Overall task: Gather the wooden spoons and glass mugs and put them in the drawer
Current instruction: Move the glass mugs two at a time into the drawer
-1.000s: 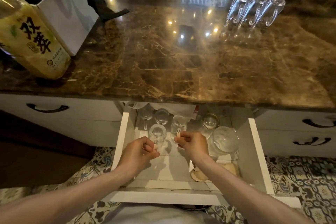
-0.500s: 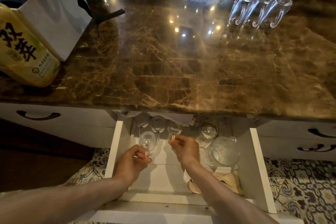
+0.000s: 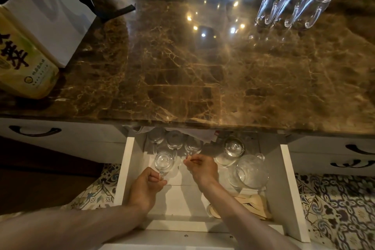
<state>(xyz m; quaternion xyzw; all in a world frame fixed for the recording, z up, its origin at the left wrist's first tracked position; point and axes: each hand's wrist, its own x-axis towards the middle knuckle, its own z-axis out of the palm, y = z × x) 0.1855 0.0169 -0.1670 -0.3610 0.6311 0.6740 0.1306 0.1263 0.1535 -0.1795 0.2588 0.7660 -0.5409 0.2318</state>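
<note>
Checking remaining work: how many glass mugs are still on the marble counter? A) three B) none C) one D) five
A: three glass mugs stand side by side at the counter's far right, while the other mugs are already in the open drawer.

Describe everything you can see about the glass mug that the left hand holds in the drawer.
The glass mug is small, clear and looks empty, with a round body seen from above and a handle toward the person. The left hand pinches that handle. It sits low in the left half of the white drawer, just in front of a row of similar mugs under the counter edge. Whether its base rests on the drawer floor cannot be told.
</note>
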